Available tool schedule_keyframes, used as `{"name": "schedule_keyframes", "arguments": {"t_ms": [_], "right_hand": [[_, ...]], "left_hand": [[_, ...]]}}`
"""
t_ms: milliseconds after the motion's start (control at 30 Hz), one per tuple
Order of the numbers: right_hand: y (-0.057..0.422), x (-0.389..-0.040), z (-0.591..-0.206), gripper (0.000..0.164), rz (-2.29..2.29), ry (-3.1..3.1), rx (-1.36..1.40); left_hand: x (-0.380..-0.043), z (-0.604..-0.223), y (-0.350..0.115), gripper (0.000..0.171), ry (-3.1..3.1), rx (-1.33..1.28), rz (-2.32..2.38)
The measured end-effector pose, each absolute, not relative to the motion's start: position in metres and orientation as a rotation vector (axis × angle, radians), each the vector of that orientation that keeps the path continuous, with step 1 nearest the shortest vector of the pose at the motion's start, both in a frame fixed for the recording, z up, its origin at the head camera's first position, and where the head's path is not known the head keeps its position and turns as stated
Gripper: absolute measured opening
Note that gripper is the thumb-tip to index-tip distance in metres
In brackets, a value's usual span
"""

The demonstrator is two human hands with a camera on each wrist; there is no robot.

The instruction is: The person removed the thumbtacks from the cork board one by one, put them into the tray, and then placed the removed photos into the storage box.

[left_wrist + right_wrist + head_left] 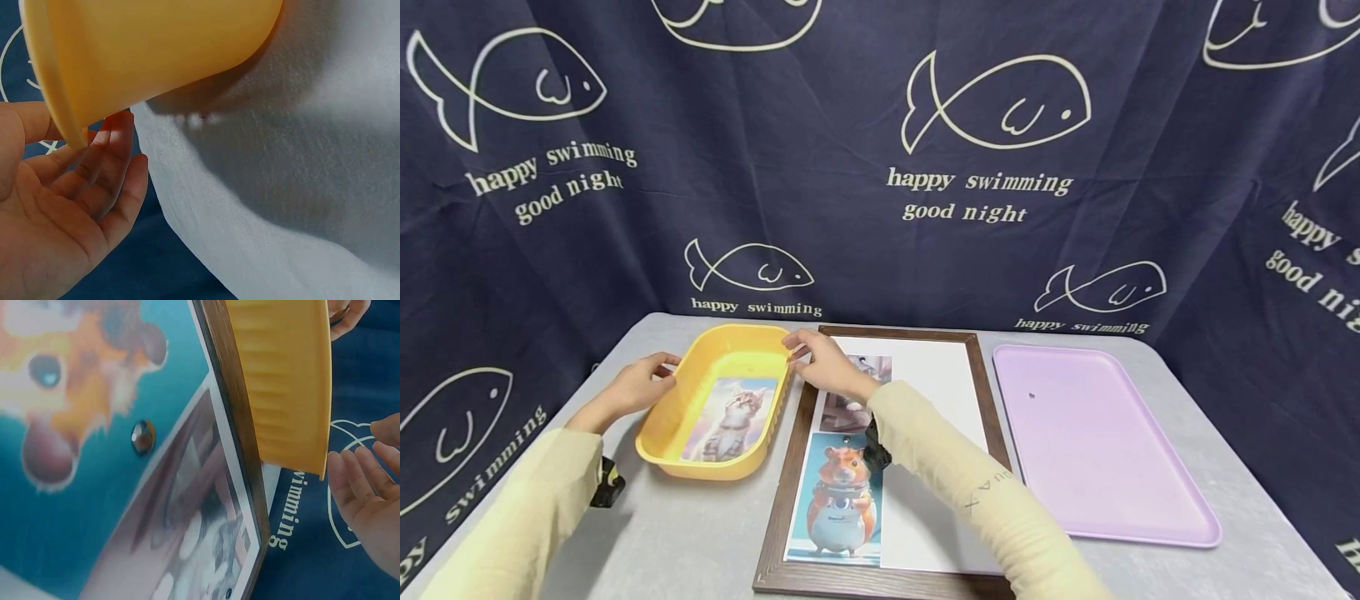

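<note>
A yellow plastic basket (658,446) stands at the left of the table, and a kitten picture card (730,421) lies inside it. My left hand (638,385) is at its left rim, with the fingers loosely bent. In the left wrist view the fingers (115,144) reach beneath the overhanging rim, the palm uncovered. Across the basket, my right hand (827,362) has its fingertips right at the right rim. The right wrist view shows those fingers (359,478) loosely extended beside the rim's end.
Right of the basket lies a brown-framed white board (936,383), holding a hamster picture (842,500) and another picture (842,417), partly hidden by my right arm. A small shiny stud (143,437) sits on the hamster picture. Farther right is a purple tray (1097,450). Behind hangs a navy curtain (850,167).
</note>
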State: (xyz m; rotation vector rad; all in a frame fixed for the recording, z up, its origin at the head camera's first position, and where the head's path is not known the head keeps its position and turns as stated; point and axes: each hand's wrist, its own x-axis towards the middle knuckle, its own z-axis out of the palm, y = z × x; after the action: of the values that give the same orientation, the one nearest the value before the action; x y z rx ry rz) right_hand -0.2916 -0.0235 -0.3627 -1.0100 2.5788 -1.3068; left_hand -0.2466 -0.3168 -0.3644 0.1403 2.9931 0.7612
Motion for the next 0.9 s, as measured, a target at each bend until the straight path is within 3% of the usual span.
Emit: {"name": "schedule_keyframes", "arguments": {"t_ms": [367,900], "right_hand": [[-0.003,-0.293,-0.361,0.033,-1.286,2.629,-1.002],[0.031,-0.305,-0.368,0.034,-1.278,2.689,-0.935]], "left_hand": [[-0.247,-0.359,-0.315,0.038,3.014,0.119,0.741],[-0.245,-0.348,-0.301,0.034,3.204,0.299,0.684]]}}
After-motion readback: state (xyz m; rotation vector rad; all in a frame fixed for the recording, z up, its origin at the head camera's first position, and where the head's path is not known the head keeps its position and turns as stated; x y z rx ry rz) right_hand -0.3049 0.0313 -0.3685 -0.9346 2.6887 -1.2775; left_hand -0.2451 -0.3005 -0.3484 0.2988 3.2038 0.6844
